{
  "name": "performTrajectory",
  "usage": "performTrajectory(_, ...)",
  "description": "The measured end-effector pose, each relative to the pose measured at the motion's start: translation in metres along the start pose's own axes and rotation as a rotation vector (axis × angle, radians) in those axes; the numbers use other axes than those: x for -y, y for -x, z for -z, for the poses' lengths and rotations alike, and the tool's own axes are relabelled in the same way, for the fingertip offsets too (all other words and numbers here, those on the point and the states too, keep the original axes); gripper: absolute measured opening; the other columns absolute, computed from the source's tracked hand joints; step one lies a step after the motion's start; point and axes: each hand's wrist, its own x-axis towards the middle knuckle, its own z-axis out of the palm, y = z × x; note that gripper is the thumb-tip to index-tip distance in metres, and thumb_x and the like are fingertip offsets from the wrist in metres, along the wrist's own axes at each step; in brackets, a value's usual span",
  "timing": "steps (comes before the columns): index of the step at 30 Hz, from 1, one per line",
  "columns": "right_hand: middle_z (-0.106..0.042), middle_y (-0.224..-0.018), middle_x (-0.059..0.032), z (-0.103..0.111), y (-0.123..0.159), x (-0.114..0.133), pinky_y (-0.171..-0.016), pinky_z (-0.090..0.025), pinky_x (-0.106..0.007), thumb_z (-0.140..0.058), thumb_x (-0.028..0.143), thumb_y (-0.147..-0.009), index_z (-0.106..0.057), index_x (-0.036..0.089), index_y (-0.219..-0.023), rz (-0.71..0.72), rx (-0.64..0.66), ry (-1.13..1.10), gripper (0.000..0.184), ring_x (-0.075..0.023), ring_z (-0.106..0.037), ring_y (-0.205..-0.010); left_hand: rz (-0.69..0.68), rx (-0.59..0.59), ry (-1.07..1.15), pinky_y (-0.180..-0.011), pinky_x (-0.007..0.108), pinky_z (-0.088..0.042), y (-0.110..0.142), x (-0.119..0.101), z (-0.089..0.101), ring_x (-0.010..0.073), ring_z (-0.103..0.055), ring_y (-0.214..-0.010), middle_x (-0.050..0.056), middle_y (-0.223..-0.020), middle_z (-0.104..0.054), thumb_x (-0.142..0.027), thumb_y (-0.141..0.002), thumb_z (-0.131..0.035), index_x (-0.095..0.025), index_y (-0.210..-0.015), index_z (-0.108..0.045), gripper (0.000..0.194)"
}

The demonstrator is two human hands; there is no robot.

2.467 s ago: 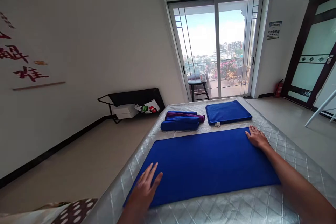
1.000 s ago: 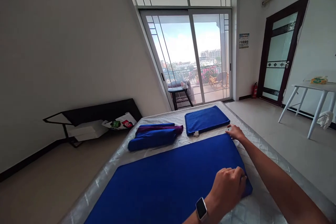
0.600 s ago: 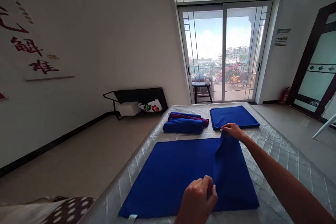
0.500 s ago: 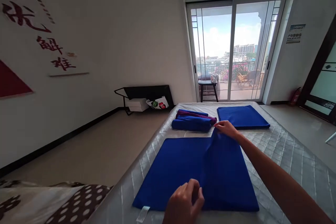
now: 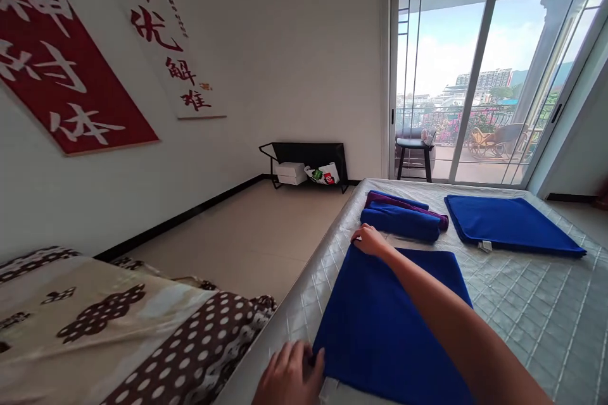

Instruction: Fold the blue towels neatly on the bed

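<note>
A blue cloth (image 5: 380,323) lies folded over on the mattress in front of me. My right hand (image 5: 369,240) reaches across it and pinches its far left corner, the forearm covering part of the cloth. At the near left corner, my left hand (image 5: 291,372) has its fingers curled and closed on the cloth's edge; the exact grip is partly hidden. Beyond my right hand lie rolled blue and purple cloths (image 5: 401,220). To their right rests a flat stack of folded blue cloth (image 5: 513,221) with a white label at its front edge.
The grey quilted mattress (image 5: 536,316) carries all the cloths. A patterned, polka-dotted bedspread (image 5: 142,329) covers a surface at the left. A black rack (image 5: 308,153) with a white box stands by the wall. Sliding glass doors (image 5: 441,44) are at the back.
My right hand has carried the cloth's far corner leftward, laying the right half over the left. My left hand has moved to the near left corner. The view has turned left.
</note>
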Motion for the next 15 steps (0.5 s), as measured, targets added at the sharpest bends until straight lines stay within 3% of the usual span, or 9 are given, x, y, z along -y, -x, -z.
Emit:
performTrajectory(6, -0.076, -0.111, -0.0070, -0.020, -0.005, -0.010, -0.097, -0.048, -0.030, -0.060, 0.010, -0.083, -0.076, 0.020, -0.111, -0.004, 0.049, 0.069, 0.034, -0.0243, -0.067, -0.109, -0.039, -0.019, 0.075, -0.086, 0.046, -0.056, 0.000, 0.015, -0.016, 0.0301, -0.069, -0.087, 0.008, -0.087, -0.071, -0.050, -0.089, -0.041, -0.027, -0.078, -0.064, 0.035)
performTrajectory(9, -0.077, -0.109, -0.0088, -0.021, -0.005, -0.008, -0.096, -0.049, -0.029, -0.060, 0.007, -0.082, -0.078, 0.017, -0.105, 0.006, 0.043, 0.069, 0.031, -0.0248, -0.068, -0.107, -0.056, -0.019, 0.130, -0.084, 0.043, -0.057, 0.000, 0.018, -0.021, 0.0284, -0.070, -0.084, 0.007, -0.084, -0.071, -0.047, -0.090, -0.041, -0.027, -0.076, -0.063, 0.032)
performTrajectory(12, -0.076, -0.109, -0.0090, -0.013, 0.002, -0.004, -0.096, -0.049, -0.030, -0.059, 0.009, -0.085, -0.079, 0.018, -0.101, 0.023, -0.005, 0.047, 0.027, -0.0241, -0.068, -0.106, -0.006, 0.009, 0.188, -0.082, 0.039, -0.057, -0.001, 0.019, -0.025, 0.0268, -0.071, -0.087, 0.006, -0.090, -0.074, -0.043, -0.090, -0.041, -0.026, -0.087, -0.065, 0.029)
performTrajectory(15, -0.076, -0.109, -0.0075, 0.010, 0.019, -0.002, -0.093, -0.050, -0.030, -0.055, 0.013, -0.091, -0.077, 0.020, -0.107, 0.034, -0.095, 0.000, 0.027, -0.0217, -0.069, -0.101, 0.084, -0.021, 0.214, -0.081, 0.037, -0.057, -0.005, 0.017, -0.027, 0.0263, -0.073, -0.089, 0.007, -0.096, -0.076, -0.038, -0.090, -0.040, -0.024, -0.106, -0.066, 0.034)
